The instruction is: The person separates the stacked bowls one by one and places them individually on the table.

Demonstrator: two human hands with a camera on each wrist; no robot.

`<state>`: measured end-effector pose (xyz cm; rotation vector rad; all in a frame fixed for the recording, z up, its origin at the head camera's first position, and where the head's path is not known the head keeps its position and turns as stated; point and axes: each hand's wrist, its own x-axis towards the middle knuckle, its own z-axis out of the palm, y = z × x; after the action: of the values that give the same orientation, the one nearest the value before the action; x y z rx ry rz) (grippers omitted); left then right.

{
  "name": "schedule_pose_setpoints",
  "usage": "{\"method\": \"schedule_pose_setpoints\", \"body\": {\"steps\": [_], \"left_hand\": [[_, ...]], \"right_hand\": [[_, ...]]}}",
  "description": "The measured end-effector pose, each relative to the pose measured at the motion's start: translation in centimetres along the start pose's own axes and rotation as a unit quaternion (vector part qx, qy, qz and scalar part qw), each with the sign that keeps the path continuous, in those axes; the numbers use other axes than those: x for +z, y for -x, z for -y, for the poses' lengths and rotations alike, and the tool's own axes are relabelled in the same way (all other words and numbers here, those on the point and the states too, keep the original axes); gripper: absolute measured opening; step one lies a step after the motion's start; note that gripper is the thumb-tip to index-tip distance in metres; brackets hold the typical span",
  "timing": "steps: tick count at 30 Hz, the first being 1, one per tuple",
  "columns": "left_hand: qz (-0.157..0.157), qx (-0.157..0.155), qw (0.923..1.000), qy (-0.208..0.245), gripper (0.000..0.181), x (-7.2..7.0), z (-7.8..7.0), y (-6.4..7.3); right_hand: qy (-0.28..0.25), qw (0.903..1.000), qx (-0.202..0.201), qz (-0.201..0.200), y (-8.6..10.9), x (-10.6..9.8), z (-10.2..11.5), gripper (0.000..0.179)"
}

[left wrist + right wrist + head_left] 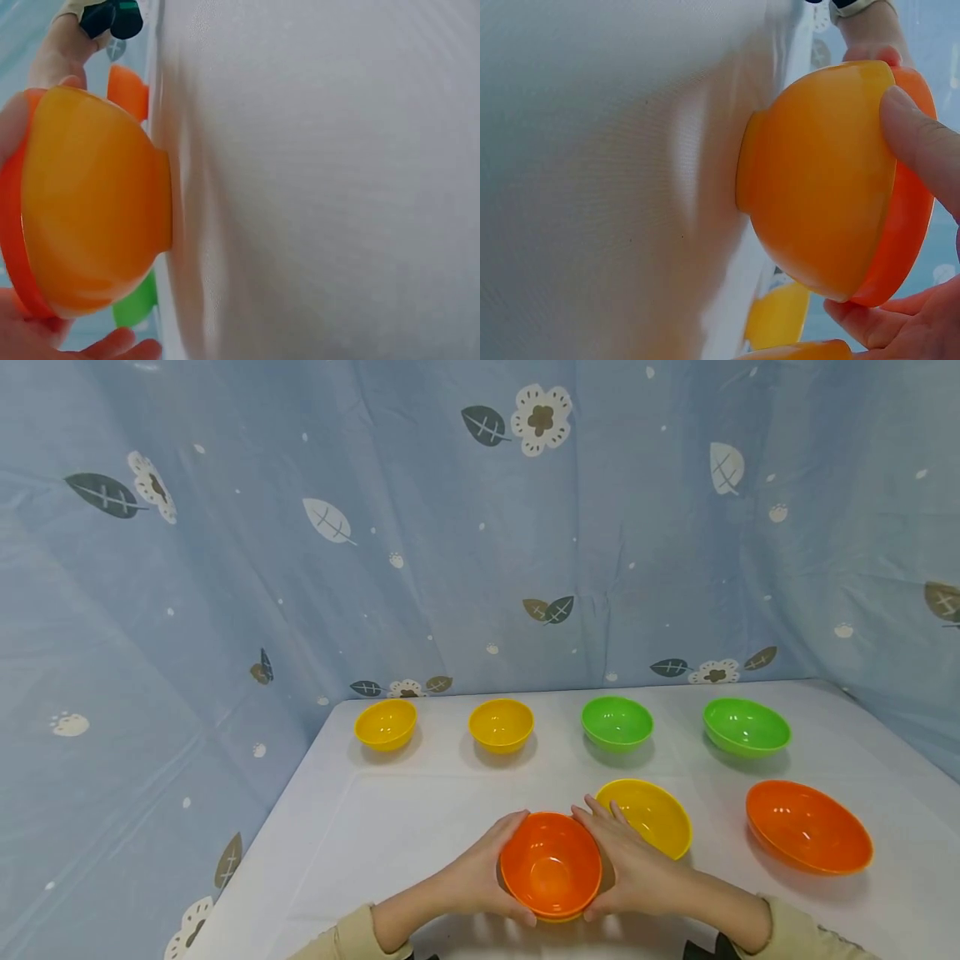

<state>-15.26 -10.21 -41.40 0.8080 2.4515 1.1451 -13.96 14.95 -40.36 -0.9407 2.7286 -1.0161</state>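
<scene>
A small orange bowl (551,864) sits nested inside a yellow bowl (94,202) near the front of the table. My left hand (480,872) grips the pair from the left, thumb at the near side and fingers at the far rim. From the right, my right hand (633,868) holds the same pair; its thumb (919,139) lies over the rims in the right wrist view. The yellow bowl's foot is right at the white cloth in both wrist views. Behind my right fingers stands a larger yellow bowl (652,814), partly covered by that hand.
Along the back stand two yellow bowls (386,727) (501,727) and two green bowls (617,724) (746,728). A large orange bowl (810,827) is at the right. White cloth (390,827) covers the table, with a blue patterned curtain (420,560) behind and at the sides.
</scene>
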Motion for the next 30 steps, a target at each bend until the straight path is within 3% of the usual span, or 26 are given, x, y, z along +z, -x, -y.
{"method": "schedule_pose_setpoints", "body": {"steps": [11, 30], "left_hand": [[-0.03, -0.009, 0.9994, 0.012, 0.11, -0.6, 0.0, 0.2], [-0.077, 0.016, 0.9961, 0.041, 0.108, -3.9, -1.6, 1.3]], "right_hand": [[-0.015, 0.9994, 0.028, 0.011, -0.3, -0.2, 0.2, 0.113], [-0.008, 1.0, 0.005, 0.0, -0.1, -0.3, 0.1, 0.111]]}}
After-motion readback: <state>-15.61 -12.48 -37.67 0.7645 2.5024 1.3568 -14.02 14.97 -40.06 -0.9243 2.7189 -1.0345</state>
